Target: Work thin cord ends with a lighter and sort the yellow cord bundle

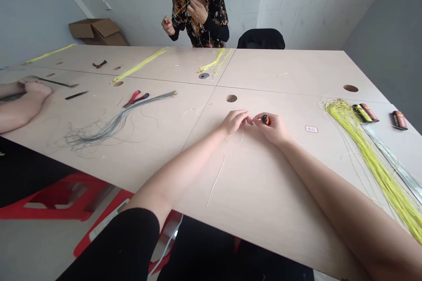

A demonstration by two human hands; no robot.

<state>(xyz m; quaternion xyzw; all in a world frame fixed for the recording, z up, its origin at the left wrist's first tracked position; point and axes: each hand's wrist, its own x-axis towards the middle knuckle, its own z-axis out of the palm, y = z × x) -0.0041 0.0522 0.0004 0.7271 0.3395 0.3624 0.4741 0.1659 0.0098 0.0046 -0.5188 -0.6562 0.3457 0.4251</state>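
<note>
My left hand (233, 122) and my right hand (272, 129) meet above the pale wooden table (290, 72), fingertips almost touching. My right fingers pinch a small black-and-red cylinder (265, 119). A thin pale wire (217, 178) lies on the table below my hands, and a loop of it (241, 137) rises towards my left hand. Whether my left fingers hold that wire is too fine to see. A small red-and-white label (311, 129) lies to the right of my right hand.
Right: a yellow wire bundle (369, 153) and black-and-red boxes (399, 120). Left: a grey wire bundle (112, 125), red-handled pliers (135, 99) and another person's hand (34, 92). A co-worker (198, 13) sits across the table, handling yellow wire. Red stools (56, 197) stand below the near edge.
</note>
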